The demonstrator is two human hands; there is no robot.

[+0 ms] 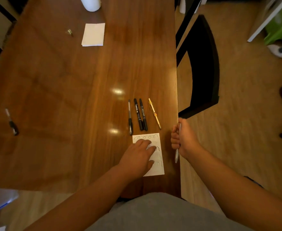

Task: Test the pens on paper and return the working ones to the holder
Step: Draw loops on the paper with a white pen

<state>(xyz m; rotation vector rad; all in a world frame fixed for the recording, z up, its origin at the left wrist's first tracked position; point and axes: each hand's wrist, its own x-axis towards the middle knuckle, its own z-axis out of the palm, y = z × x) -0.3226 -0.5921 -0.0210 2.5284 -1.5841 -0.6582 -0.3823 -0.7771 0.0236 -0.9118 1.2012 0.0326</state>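
A small white paper (158, 167) with dark scribbles lies near the table's right edge. My left hand (137, 157) rests flat on it, fingers straight. My right hand (182, 139) grips a silvery pen (177, 155) in a fist, just past the table's right edge; the pen's lower end sticks out below the fist. Beyond the paper lie a clear pen with a black grip (130, 116), two black markers (141, 114) side by side, and a yellow pen (154, 113). No pen holder shows.
Another pen (11, 122) lies far left on the wooden table (70, 80). A folded white sheet (93, 35), a small metallic clip (69, 32) and a white roll (90, 3) sit at the far end. A black chair (203, 64) stands right of the table.
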